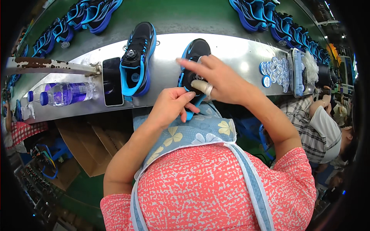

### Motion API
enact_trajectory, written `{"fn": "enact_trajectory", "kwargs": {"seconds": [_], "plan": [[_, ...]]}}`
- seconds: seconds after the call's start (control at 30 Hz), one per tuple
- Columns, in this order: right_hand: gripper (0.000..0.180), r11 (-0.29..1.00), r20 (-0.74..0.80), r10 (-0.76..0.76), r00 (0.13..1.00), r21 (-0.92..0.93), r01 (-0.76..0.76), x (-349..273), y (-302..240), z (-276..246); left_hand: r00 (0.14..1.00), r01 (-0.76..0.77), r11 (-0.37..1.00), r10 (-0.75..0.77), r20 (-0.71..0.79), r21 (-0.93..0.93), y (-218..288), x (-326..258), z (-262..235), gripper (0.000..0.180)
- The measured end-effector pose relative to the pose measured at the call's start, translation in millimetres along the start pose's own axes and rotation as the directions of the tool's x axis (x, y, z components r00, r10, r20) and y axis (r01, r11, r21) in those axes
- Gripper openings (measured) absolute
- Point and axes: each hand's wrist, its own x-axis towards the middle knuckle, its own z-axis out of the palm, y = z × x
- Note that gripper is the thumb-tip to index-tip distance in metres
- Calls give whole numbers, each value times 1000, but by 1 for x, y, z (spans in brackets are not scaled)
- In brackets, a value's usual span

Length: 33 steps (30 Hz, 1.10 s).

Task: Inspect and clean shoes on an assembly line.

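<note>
A black and blue shoe (pixel 195 52) lies on the metal shelf (pixel 239 54), toe pointing away from me. My right hand (pixel 216 79) rests over its middle with fingers stretched to the left, one finger taped. My left hand (pixel 169 106) pinches the shoe's blue heel end at the shelf's near edge. A second black and blue shoe (pixel 138 57) with a round dial on top stands apart to the left, untouched.
A dark phone (pixel 112 81) lies left of the second shoe, with clear water bottles (pixel 63 93) further left. Round blue and white discs (pixel 274 68) are heaped at the right. Rows of blue shoes (pixel 283 23) ride the green conveyor beyond. Another person sits at the right.
</note>
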Motion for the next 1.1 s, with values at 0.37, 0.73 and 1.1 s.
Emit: {"fn": "enact_trajectory", "kwargs": {"seconds": [0.37,0.73,1.1], "plan": [[59,993,107,75,991,-95,-65,-7,5,13,1000,6,1000,-6,9,22,1,1,2,25],[58,989,42,136,990,51,-138,-1,9,25,1000,20,999,-20,3,-31,-1,-1,5,26],[64,967,214,205,955,107,-231,5,3,10,999,43,999,-43,5,-22,0,-1,3,25]]}}
